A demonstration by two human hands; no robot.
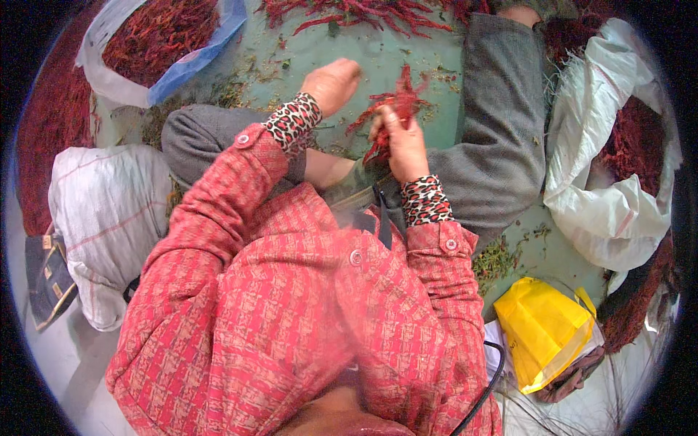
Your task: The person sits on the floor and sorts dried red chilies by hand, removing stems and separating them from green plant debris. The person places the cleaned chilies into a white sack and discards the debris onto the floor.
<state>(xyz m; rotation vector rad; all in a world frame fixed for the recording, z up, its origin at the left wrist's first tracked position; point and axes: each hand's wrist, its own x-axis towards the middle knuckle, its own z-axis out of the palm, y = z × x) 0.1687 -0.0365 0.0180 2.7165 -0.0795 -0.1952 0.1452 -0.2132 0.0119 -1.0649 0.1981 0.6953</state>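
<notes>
My right hand (404,143) is closed around a bunch of dried red chili peppers (401,109), whose tips stick out above and below the fingers. To its left, my left hand (334,86) hovers over the pale green ground sheet (376,60), slightly blurred, its fingers curled; whether it pinches anything small cannot be seen. Beyond both hands, a loose pile of dried red chilies (371,13) lies on the sheet. Pale seeds and bits of stem are scattered around the hands.
An opened white and blue sack (234,22) of chilies stands at upper left, another white woven sack (567,136) at right. A full white sack (109,201) lies at left, near a large chili heap (52,141). A yellow bag (545,332) and green stem scraps (493,264) lie at lower right.
</notes>
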